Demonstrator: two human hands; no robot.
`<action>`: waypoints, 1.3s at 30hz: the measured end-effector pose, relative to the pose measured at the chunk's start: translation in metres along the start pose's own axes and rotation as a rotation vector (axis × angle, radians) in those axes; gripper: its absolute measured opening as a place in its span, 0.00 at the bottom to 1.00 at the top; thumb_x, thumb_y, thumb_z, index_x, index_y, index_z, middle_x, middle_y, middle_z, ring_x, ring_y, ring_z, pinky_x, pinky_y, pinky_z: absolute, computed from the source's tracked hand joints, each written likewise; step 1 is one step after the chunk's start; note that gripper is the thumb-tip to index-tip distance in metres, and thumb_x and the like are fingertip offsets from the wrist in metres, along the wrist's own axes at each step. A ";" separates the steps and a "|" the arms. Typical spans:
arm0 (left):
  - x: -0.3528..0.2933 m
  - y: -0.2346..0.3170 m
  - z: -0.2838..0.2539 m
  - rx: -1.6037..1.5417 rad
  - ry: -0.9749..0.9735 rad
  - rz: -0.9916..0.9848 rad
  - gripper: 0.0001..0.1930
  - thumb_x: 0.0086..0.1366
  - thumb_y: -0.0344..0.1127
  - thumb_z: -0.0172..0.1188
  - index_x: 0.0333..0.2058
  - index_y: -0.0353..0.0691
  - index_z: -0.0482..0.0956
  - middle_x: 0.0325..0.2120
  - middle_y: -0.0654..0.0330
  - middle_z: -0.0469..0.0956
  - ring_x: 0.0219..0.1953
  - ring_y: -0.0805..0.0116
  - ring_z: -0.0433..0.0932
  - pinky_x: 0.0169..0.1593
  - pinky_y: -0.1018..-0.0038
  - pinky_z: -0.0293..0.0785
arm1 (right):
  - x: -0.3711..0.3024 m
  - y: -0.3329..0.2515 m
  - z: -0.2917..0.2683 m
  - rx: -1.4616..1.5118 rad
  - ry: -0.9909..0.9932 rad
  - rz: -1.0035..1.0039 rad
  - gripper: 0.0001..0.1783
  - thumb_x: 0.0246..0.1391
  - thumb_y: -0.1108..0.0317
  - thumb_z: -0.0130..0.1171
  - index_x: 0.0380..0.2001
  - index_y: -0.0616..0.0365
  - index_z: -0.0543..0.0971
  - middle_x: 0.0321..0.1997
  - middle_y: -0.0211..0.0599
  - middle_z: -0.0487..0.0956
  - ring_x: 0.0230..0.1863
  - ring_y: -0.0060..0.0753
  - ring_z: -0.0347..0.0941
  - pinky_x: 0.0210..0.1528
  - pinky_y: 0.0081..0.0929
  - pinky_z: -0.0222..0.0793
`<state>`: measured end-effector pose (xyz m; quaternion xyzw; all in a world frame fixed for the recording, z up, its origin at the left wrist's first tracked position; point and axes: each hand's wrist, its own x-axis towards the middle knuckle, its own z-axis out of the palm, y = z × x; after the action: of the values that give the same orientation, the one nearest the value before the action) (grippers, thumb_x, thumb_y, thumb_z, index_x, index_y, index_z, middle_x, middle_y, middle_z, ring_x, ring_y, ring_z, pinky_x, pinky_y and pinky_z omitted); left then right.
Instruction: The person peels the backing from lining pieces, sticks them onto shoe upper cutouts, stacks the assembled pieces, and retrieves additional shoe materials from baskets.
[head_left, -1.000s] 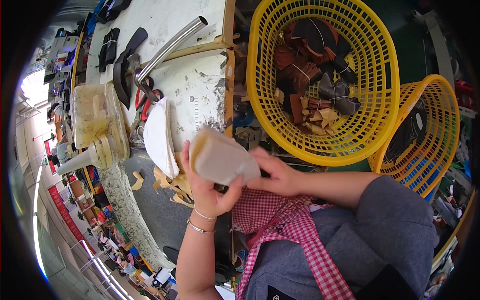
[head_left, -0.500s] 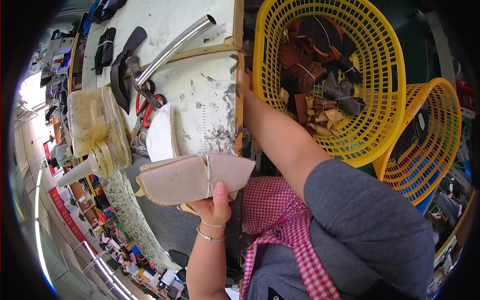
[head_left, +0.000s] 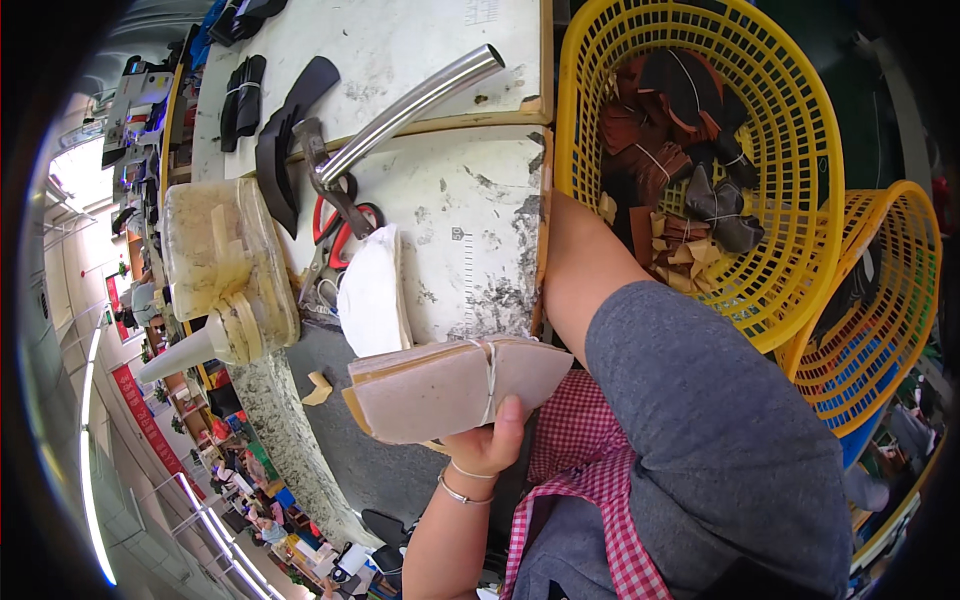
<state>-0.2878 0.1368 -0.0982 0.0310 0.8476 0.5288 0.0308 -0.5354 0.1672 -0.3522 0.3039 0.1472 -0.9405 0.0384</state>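
Observation:
My left hand (head_left: 490, 445), with a thin bracelet at the wrist, grips a stack of flat, pale pinkish pieces (head_left: 430, 393), its thumb pressed on the front near the right part. White string ties the stack round its middle, and layered tan edges show along its top. Above the grey work surface (head_left: 390, 490), the stack overlaps the lower end of a white curved stack (head_left: 370, 290). My right forearm (head_left: 585, 250) reaches past the edge of the white board (head_left: 450, 200); the hand itself is hidden there.
A hammer with a metal tube handle (head_left: 410, 112) and red-handled scissors (head_left: 345, 228) lie on the board, beside dark strips (head_left: 285, 150). Left stands a yellowed plastic-wrapped tape dispenser-like object (head_left: 225, 250). Yellow baskets (head_left: 830, 180) holding tied dark and brown bundles (head_left: 680, 90) stand right. A tan scrap (head_left: 317, 388) lies on grey.
The scene has shifted right in the picture. The held stack is tilted so more of its top edges show, and the tan scrap is now in full view. The right forearm reaches further behind the board's edge.

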 end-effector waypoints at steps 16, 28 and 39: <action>0.023 0.013 0.004 0.115 0.086 0.034 0.16 0.62 0.33 0.63 0.45 0.27 0.79 0.40 0.51 0.82 0.45 0.59 0.80 0.52 0.66 0.74 | -0.075 -0.004 -0.071 0.306 -0.125 0.215 0.20 0.68 0.60 0.45 0.53 0.66 0.68 0.44 0.48 0.78 0.45 0.43 0.75 0.47 0.36 0.72; 0.099 0.072 -0.038 -0.259 0.212 -0.211 0.22 0.71 0.48 0.59 0.47 0.31 0.76 0.39 0.55 0.81 0.39 0.68 0.83 0.31 0.81 0.75 | -0.327 -0.175 -0.161 -0.516 -0.331 0.512 0.21 0.72 0.54 0.47 0.58 0.55 0.71 0.46 0.36 0.78 0.38 0.25 0.74 0.40 0.24 0.74; -0.009 0.079 -0.004 -0.349 -0.488 -0.189 0.42 0.54 0.33 0.74 0.65 0.32 0.63 0.62 0.50 0.70 0.62 0.63 0.72 0.63 0.65 0.68 | -0.367 -0.192 -0.076 -0.391 -0.810 0.438 0.30 0.73 0.54 0.45 0.70 0.59 0.60 0.67 0.35 0.68 0.68 0.28 0.63 0.70 0.30 0.57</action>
<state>-0.2781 0.1671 -0.0257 0.0723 0.7107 0.6382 0.2870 -0.2261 0.3664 -0.1482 -0.0747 0.2270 -0.9076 0.3452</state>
